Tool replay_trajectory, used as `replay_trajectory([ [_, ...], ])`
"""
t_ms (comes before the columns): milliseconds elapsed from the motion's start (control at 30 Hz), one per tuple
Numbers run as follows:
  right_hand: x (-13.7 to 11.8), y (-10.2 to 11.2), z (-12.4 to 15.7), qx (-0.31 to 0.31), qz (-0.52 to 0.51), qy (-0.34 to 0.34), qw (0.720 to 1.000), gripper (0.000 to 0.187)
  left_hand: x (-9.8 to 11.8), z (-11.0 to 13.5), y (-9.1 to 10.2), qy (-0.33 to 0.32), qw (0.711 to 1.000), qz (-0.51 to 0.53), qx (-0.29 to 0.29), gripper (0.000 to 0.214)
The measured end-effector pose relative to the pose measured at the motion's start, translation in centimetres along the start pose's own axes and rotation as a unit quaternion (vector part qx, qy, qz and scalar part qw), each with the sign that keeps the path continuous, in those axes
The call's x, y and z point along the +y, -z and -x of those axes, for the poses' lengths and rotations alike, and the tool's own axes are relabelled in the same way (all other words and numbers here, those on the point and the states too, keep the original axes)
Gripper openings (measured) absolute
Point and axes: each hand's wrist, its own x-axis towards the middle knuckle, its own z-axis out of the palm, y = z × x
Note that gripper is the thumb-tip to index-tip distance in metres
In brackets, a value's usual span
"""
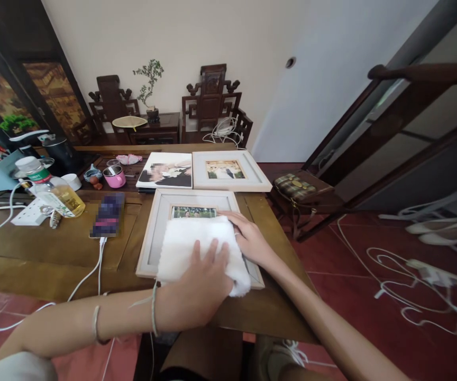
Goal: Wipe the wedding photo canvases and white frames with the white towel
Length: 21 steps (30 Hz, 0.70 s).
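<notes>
On the table in front of me lies a picture frame (152,227) with a pale wood edge and a light mat around a photo. A white fluffy cloth (186,238) covers its lower middle and part of the photo. My left hand (202,283) presses flat on the cloth, fingers spread; its thumb is hidden. At the frame's right side rests my right hand (250,238), fingers stretched out over the mat beside the photo and touching the cloth's edge. Some of its fingertips cannot be made out.
Behind the frame lie another framed photo (252,168) and a photo panel (165,181). To the left are a phone (107,214) on a cable, a bottle (70,198), a power strip (28,212) and a pink cup (115,179). A checked bag (295,186) sits on a chair at right.
</notes>
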Motion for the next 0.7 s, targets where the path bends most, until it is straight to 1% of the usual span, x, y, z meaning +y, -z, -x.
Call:
replay_trajectory([
  [67,0.1,0.0,0.0,-0.001,0.002,0.006,1.000,0.062,-0.4,0.1,-0.4,0.012,1.000,-0.008,0.004,0.020],
  [133,0.2,0.0,0.1,-0.002,0.007,0.010,1.000,0.062,-1.1,0.7,-0.2,0.025,0.999,-0.009,-0.022,0.025],
  [200,0.3,0.0,0.1,-0.006,0.013,0.011,1.000,0.061,-1.9,1.7,0.5,0.049,0.996,-0.008,-0.073,0.031],
  [267,0.3,0.0,0.1,-0.011,0.017,0.011,1.000,0.061,-2.7,2.7,1.5,0.088,0.989,-0.019,-0.115,0.032],
  [300,0.3,0.1,0.1,-0.012,0.017,0.011,1.000,0.061,-3.2,3.1,2.0,0.108,0.986,-0.029,-0.127,0.030],
  [367,0.4,0.1,0.1,-0.011,0.014,0.012,1.000,0.061,-4.1,3.7,2.9,0.147,0.979,-0.053,-0.133,0.025],
  [433,0.4,0.0,0.1,-0.008,0.009,0.014,1.000,0.061,-5.5,3.6,3.4,0.166,0.977,-0.071,-0.117,0.024],
  [533,0.5,0.0,0.1,-0.006,0.009,0.019,1.000,0.061,-8.5,2.2,3.2,0.180,0.977,-0.103,-0.040,0.028],
  [600,0.5,0.0,0.1,-0.006,0.011,0.019,1.000,0.061,-10.9,0.7,2.2,0.199,0.969,-0.140,0.026,0.030],
  [633,0.5,0.0,0.1,-0.007,0.012,0.018,1.000,0.061,-12.0,0.0,1.5,0.204,0.965,-0.156,0.049,0.030],
  [700,0.5,0.0,0.2,-0.006,0.013,0.013,1.000,0.060,-13.8,-1.1,0.0,0.194,0.965,-0.166,0.064,0.028],
])
